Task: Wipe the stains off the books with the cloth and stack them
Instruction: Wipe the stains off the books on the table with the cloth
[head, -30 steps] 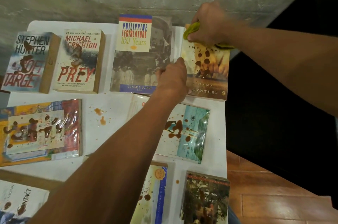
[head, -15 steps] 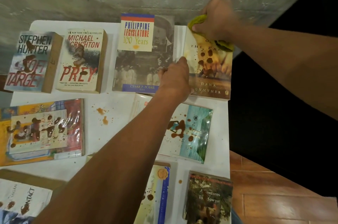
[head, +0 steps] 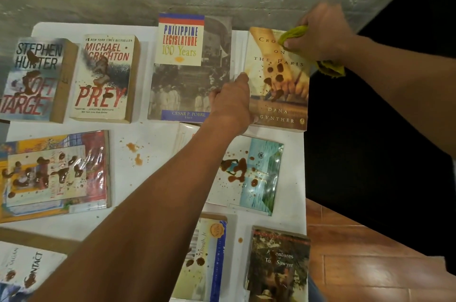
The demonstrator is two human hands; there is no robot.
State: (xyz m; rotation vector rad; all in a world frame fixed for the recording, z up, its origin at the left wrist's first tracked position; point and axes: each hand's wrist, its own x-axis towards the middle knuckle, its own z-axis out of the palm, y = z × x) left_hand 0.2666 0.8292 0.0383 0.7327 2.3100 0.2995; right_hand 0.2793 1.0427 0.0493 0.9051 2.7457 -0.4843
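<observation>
My right hand (head: 320, 32) grips a crumpled yellow-green cloth (head: 294, 33) on the top right corner of the tan Dana Gynther book (head: 278, 101), at the table's back right. Brown blobs dot the middle of that cover. My left hand (head: 232, 101) holds the book's left edge, fingers curled, thumb up along the edge. Other stained books lie flat and unstacked: Soft Target (head: 32, 79), Prey (head: 103, 79), a plastic-wrapped colourful book (head: 54, 173), a pale blue book (head: 256, 173), Contact (head: 22, 274) and a blue-spined book (head: 207, 259).
Philippine Legislature (head: 190, 67) lies left of the held book and Tom Sawyer (head: 278, 264) at the front right. The white table (head: 153, 133) carries orange spatter (head: 134, 151). A concrete wall runs behind; the table's right edge drops to wooden floor (head: 370, 264).
My right hand has swept the cloth rightward across the top of the Gynther book, uncovering its title lines. My left hand has stayed on the book's left edge.
</observation>
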